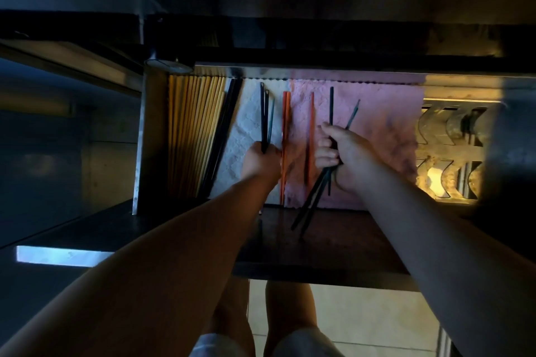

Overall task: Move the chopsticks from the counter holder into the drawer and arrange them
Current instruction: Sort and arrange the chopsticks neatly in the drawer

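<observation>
A row of pale yellow wooden chopsticks (pixel 191 136) is laid along the left wall of the open metal drawer (pixel 150 139), with long black chopsticks (pixel 224 130) leaning just beside it. The drawer floor is lined by a white textured cloth (pixel 246 113) and a pink textured cloth (pixel 383 113). A pair of orange chopsticks (pixel 285 124) lies where the two cloths meet, and a single orange chopstick (pixel 311 124) lies on the pink one. A small bundle of dark chopsticks (pixel 264 113) is gripped by the left hand (pixel 261 162) over the white cloth, pointing toward the drawer's back edge. A splayed bundle of dark chopsticks (pixel 313 200) is clenched in the right hand (pixel 345 153) over the pink cloth, its near ends reaching past the front edge.
</observation>
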`<state>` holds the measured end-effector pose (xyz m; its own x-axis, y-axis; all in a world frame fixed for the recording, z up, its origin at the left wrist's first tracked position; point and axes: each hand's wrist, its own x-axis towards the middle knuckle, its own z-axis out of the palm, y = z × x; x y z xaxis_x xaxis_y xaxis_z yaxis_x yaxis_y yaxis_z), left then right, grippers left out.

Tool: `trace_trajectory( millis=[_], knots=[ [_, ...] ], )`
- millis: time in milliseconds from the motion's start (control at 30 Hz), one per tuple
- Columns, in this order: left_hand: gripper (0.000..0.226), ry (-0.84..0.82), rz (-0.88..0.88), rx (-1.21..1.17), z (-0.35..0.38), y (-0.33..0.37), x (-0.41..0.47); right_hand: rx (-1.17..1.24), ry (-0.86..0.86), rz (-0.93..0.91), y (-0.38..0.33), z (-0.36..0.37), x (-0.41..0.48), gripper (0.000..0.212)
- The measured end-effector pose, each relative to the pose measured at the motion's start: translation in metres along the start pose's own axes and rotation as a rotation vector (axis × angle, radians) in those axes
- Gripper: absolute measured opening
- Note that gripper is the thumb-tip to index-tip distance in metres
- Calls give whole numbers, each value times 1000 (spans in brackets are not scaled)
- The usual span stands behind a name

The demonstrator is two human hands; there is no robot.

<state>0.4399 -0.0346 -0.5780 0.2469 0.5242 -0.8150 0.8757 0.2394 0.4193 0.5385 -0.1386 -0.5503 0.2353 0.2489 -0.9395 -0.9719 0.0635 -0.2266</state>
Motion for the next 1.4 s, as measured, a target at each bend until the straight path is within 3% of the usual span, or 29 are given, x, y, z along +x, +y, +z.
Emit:
trace_trajectory(
  millis=[200, 367, 567, 733, 833, 933, 1167, 1400],
  knots=[
    [21, -84, -45, -101, -5, -4, 3, -36, 26, 32, 21, 18, 1, 27],
    [20, -35, -13, -101, -20, -9, 6, -91, -72, 60, 28, 40, 3, 24],
    [25, 9, 175, 122, -62, -25, 23, -154, -24, 18, 52, 73, 23, 24],
    [22, -86, 177, 222, -85, -30, 39, -223, 108, 3, 76, 93, 47, 35],
    [18, -126, 185, 290, -94, -31, 43, -284, 182, -2, 86, 99, 59, 28],
    [26, -76, 261, 452, -104, -33, 43, -474, 249, -35, 94, 101, 66, 11],
    [27, -94, 338, 561, -121, -35, 43, -827, 282, -180, 106, 107, 61, 29],
    [31, -129, 508, 726, -137, -39, 43, -942, 324, -335, 114, 105, 52, 10]
  ],
)
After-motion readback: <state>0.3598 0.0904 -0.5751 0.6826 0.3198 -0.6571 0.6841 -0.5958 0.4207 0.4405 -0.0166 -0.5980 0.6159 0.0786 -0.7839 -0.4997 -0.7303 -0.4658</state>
